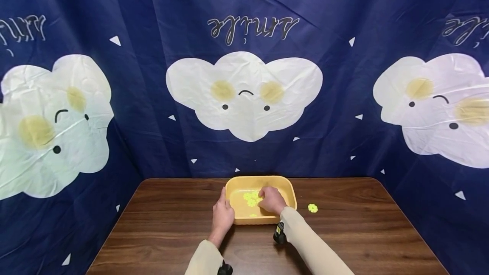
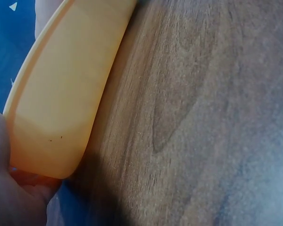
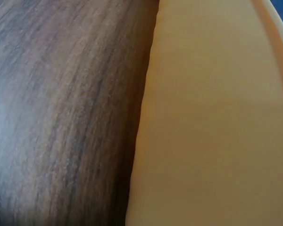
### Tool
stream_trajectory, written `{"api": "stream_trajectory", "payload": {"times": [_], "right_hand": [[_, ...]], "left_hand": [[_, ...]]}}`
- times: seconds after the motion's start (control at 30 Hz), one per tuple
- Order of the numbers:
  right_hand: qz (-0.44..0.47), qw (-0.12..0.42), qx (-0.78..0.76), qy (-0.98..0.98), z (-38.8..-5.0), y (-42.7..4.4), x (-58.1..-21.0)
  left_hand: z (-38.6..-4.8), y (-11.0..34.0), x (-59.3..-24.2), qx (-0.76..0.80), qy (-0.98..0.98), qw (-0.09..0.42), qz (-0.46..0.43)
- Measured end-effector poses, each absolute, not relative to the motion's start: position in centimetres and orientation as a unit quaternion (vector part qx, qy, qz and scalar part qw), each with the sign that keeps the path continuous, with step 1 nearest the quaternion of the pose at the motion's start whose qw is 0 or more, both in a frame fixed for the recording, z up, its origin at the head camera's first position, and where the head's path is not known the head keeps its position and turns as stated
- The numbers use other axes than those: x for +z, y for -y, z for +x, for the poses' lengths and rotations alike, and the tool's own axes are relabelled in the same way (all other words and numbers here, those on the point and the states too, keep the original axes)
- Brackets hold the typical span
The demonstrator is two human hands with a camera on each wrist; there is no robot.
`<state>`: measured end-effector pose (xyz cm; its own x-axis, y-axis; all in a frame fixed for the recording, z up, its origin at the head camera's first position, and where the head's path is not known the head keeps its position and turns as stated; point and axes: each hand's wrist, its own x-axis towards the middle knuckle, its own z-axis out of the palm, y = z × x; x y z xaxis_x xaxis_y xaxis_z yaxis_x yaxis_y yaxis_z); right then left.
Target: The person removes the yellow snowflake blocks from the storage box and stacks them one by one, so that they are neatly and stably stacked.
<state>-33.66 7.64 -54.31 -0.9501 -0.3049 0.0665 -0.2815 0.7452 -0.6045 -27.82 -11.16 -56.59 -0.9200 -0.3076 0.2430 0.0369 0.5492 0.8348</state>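
A yellow rectangular bin (image 1: 236, 221) stands on the table. My left hand (image 1: 223, 214) grips its left side near the front corner; the left wrist view shows part of that hand (image 2: 14, 188) at the bin's corner and rim. Inside the bin lies a cluster of bright yellow flower-shaped pieces (image 1: 250, 199). Reaching over the front wall, my right hand (image 1: 273, 200) has its curled fingers down at the right edge of the cluster. Whether a piece is between those fingertips cannot be seen. The right wrist view holds only the bin's outer wall (image 3: 212, 117) and the tabletop.
Another flower-shaped piece (image 1: 313, 208) lies on the wooden table (image 1: 351, 237), right of the bin. A dark blue curtain (image 1: 244, 156) with white clouds hangs behind the table and on both sides.
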Motion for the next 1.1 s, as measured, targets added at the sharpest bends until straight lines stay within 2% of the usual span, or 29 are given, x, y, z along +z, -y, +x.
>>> {"api": "stream_trajectory", "payload": {"times": [0.43,0.8,1.1], "right_hand": [[-0.138,0.033,-0.322,-0.936,-33.5,-7.3,-54.1],[-0.126,0.003,-0.252,-0.959,-33.2,-7.4,-53.7],[-0.121,0.001,-0.274,-0.954,-33.2,-8.3,-53.3]], "left_hand": [[-27.8,11.1,-56.5,-0.467,0.86,0.188,0.079],[-27.9,11.2,-56.7,-0.467,0.86,0.191,0.079],[-27.8,11.1,-56.5,-0.468,0.861,0.181,0.081]]}}
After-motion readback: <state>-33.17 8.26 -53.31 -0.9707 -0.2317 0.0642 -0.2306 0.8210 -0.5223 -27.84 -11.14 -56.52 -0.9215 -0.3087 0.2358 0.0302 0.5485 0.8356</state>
